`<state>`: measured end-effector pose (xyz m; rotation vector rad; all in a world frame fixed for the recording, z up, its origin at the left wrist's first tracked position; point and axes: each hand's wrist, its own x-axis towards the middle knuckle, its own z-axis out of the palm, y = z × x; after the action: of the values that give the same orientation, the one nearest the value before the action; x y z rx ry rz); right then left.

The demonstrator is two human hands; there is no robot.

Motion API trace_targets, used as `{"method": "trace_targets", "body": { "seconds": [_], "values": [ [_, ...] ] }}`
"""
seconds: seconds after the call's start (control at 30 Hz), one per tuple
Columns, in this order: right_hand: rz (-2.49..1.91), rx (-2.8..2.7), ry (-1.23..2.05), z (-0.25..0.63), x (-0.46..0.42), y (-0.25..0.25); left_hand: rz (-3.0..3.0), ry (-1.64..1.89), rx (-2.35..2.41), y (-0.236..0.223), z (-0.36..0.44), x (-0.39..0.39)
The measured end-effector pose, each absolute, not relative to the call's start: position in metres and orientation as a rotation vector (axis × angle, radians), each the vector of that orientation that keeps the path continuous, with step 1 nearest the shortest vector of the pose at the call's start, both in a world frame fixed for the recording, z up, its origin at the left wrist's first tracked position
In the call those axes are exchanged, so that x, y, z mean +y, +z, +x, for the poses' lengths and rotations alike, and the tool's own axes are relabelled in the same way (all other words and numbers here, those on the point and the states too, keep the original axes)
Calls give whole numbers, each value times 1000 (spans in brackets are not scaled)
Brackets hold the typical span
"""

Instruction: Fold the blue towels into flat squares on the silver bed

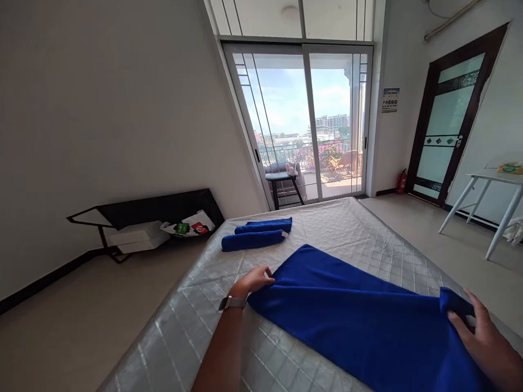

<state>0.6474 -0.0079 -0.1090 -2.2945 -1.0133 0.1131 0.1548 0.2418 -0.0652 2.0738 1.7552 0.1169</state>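
Observation:
A blue cloth, like a towel, [347, 321] lies spread over the quilted silvery mattress [180, 321], with one layer partly folded over another. My left hand [256, 279], with a watch on its wrist, pinches the cloth's left edge. At the right edge my right hand [482, 326] grips a bunched corner between thumb and fingers. Beyond the left hand lie folded blue cloths: a nearer one [253, 240] with a small white tag at its right end, and a farther one [265, 225] just behind it.
A low black shelf [159, 207] with white boxes [134, 237] and a printed bag [188, 224] stands left of the mattress. Behind are a black stool [281, 177] and sliding glass doors [306, 125]. To the right are a white table [490, 177] and a fire extinguisher [401, 181].

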Motion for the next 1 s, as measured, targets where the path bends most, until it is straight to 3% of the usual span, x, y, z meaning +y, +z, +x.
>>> {"method": "trace_targets", "body": {
  "seconds": [0.17,0.3,0.5,0.63,0.77,1.0],
  "values": [
    [-2298,-1029,416,632,-23,-92,2090,88,1867,-63,144,249],
    [-1973,-976,641,611,-30,-66,2271,188,1838,-43,185,233],
    [-1353,-691,892,572,-30,-41,2513,314,714,-3,323,90],
    [-1239,-713,919,566,-25,-48,2820,319,294,-21,377,5],
    [-1312,-948,947,571,-22,-54,3073,205,509,-55,383,0],
    [-1703,-1408,806,573,-33,-53,2733,340,959,-82,343,37]
  ]
}}
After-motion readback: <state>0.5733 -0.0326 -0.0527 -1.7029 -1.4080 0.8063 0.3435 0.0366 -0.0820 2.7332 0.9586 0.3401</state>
